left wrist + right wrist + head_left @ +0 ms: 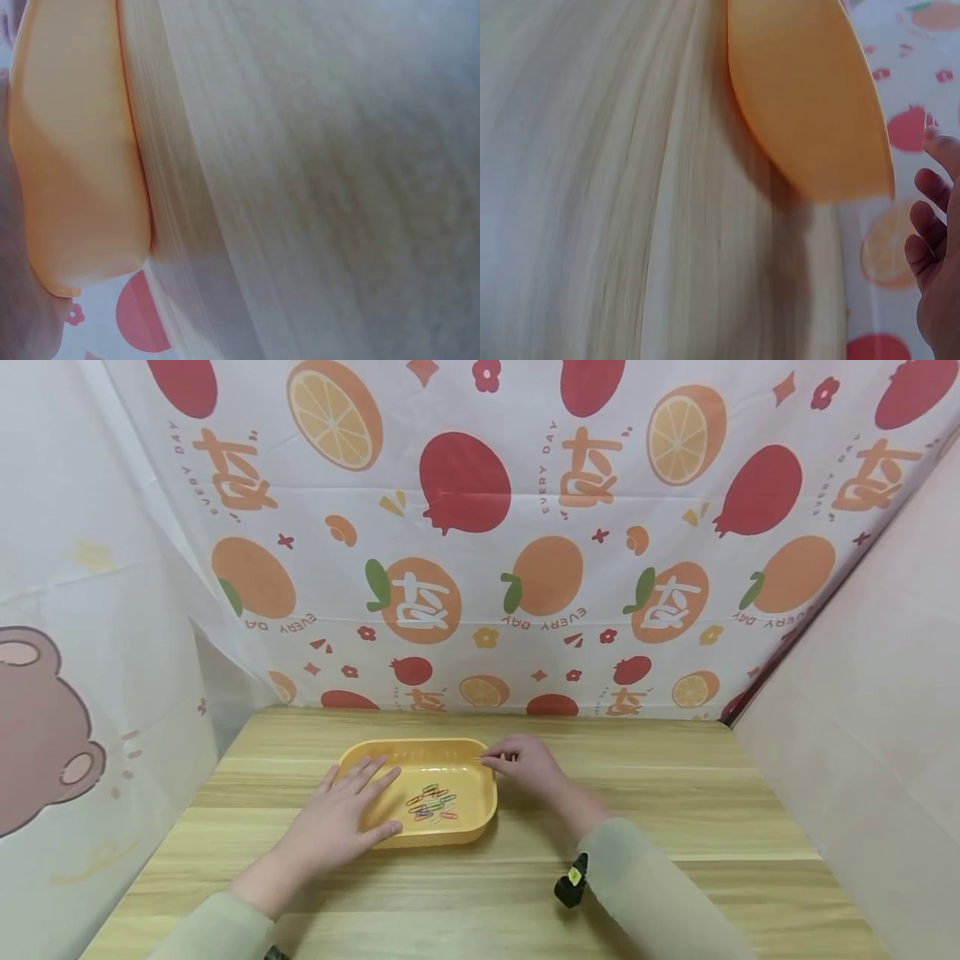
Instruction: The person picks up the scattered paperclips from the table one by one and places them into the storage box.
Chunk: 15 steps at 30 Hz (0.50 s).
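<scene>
A yellow plastic tray [450, 838] sits on the table with several coloured paper clips [431, 804] lying loose on its floor. Spread across the tray's left end is my left hand [341, 818], its fingers extended over the inside and the thumb at the near rim. My right hand [528, 766] is at the tray's far right corner, pinching a small pale paper clip [928, 121] between thumb and fingertips. The other fingers of that hand are loosely curled. In the left wrist view the tray's outer wall [82, 150] shows beside part of the left hand.
The wood-grain table [480, 902] extends around the tray. A white fruit-printed cloth [480, 635] hangs behind its far edge, and pale cloth walls [862, 693] stand on both sides. A black strap device [572, 883] is at my right sleeve.
</scene>
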Motion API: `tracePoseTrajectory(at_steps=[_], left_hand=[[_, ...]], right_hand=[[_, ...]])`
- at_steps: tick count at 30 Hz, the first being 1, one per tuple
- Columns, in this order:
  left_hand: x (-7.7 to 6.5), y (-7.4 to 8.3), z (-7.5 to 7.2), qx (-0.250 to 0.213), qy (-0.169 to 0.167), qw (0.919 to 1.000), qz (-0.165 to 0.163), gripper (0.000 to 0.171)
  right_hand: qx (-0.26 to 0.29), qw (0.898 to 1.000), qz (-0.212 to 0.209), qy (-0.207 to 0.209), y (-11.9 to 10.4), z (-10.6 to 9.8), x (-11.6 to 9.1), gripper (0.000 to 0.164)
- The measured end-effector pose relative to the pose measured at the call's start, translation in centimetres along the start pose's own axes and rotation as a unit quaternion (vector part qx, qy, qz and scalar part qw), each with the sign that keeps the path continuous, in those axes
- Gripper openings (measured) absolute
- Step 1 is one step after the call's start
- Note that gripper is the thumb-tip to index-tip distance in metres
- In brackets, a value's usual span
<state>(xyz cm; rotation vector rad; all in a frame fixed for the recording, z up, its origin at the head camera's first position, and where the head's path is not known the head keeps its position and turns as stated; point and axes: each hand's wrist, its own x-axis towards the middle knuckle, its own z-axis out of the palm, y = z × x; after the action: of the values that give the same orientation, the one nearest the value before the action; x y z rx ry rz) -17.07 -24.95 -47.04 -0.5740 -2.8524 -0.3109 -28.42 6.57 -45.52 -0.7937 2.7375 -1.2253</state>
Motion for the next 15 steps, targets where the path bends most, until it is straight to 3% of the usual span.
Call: tracePoseTrajectory(at_steps=[7,15], left_hand=[[0.0,-0.1,0.2,-0.002,0.007,1.0000,0.002,0.079],[0.0,-0.2,0.3,-0.002,0.006,1.0000,0.002,0.079]], right_hand=[[0.010,0.999,-0.029,-0.029,-3.0,1.8,1.0,0.018],[-0.014,0.997,-0.063,-0.050,-4.6,3.2,1.4,0.011]])
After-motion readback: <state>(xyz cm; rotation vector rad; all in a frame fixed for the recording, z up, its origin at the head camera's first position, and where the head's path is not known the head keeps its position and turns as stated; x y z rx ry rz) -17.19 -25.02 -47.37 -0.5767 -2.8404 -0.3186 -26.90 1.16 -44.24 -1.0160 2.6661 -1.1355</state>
